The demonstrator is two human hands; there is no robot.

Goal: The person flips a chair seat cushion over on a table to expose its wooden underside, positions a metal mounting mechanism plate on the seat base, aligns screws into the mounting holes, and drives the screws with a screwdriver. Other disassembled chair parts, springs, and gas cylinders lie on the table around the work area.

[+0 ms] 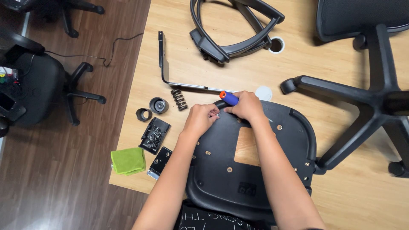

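Note:
A black plastic chair seat pan [221, 170] lies upside down on the wooden table [179, 38], with a square hole in its middle. My right hand [246, 106] grips a screwdriver with a blue and orange handle [228, 97] at the seat's far edge. My left hand [201, 118] pinches a small metal part, perhaps a screw, beside the screwdriver tip on the seat. Both forearms reach over the seat.
Left of the seat lie a coil spring [179, 99], two black round caps [158, 105], a black mechanism plate [154, 134], a green cloth [128, 160] and a bent metal bar [162, 64]. A chair armrest frame [234, 38] lies behind; a five-star chair base [375, 98] sits at right.

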